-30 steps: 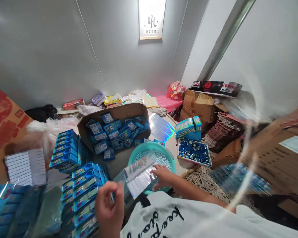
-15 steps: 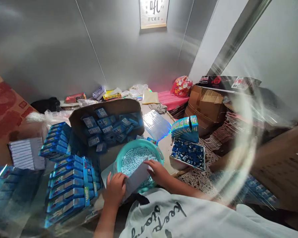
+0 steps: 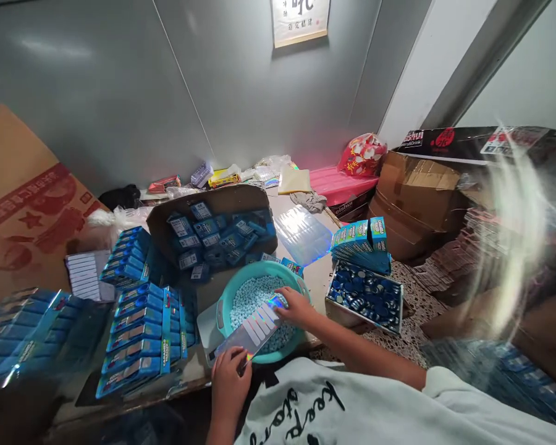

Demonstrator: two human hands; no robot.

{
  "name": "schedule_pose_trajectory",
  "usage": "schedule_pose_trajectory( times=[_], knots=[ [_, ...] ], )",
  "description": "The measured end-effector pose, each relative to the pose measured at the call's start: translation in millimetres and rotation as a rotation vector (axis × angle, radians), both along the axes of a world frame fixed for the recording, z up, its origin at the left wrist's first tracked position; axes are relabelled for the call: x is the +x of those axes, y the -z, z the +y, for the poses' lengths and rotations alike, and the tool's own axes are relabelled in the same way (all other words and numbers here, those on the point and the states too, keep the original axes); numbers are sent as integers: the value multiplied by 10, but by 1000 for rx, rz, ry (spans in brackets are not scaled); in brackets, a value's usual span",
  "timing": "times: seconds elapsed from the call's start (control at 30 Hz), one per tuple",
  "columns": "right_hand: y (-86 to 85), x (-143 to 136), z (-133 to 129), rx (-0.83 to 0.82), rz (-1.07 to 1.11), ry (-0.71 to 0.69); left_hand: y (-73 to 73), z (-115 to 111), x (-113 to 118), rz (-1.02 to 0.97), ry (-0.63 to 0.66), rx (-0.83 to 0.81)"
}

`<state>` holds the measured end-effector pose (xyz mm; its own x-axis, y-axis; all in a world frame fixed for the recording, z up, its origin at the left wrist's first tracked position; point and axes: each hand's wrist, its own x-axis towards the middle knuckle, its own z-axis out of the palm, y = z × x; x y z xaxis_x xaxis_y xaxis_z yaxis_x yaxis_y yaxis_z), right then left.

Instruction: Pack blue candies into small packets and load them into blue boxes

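My left hand (image 3: 231, 376) is closed on the near-left end of a long, flat clear plastic tray (image 3: 246, 331) with a row of white strips near its other end. My right hand (image 3: 294, 307) grips the far-right end, where the plastic shines in rainbow colours. The tray lies slanted over a turquoise basin (image 3: 225, 295), partly covering the small pale-blue pellets (image 3: 254, 293) inside. Whether the tray touches the pellets I cannot tell.
Left of the basin stand stacks of blue boxes (image 3: 136, 337). Behind it, a cardboard box (image 3: 160, 217) holds more blue packs. A carton of blue caps (image 3: 365, 296) sits to the right, near clear plastic sheets (image 3: 302, 233). Cardboard boxes (image 3: 412, 198) crowd the right side.
Earlier the tray showed a plain grey side; now it is turned, with the white strips facing up. Both hands still hold it. The camera view has shifted slightly left.
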<state>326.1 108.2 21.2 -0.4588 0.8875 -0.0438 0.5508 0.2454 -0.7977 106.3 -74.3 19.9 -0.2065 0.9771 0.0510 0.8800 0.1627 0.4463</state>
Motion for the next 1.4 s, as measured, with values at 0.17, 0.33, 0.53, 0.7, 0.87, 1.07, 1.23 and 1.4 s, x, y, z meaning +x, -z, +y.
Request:
schedule_pose_trajectory(
  times=[0.17, 0.33, 0.53, 0.7, 0.87, 1.07, 1.23, 1.4],
  knots=[
    [165, -44, 51, -228, -62, -25, -106, 101, 62, -8, -96, -51],
    [41, -221, 105, -376, 18, -1, -255, 234, 101, -30, -123, -39],
    [-528, -351, -77, -345, 291, -246, -611, 486, 161, -105, -92, 113],
    [-909, -302, -166, -161, 274, -280, -800, 615, 109, -274, 137, 125],
    [-1030, -209, -154, -65, 389, -361, -853, 567, 117, -315, 180, 142],
    [-965, -217, -174, -426, 572, -230, -983, 524, 322, -203, 77, 342],
    [-958, -270, -189, -571, 729, -145, -1054, 521, 403, 94, 108, 500],
    [-940, -310, -240, -758, 871, 2, -1079, 534, 410, 173, 173, 493]
  ],
)
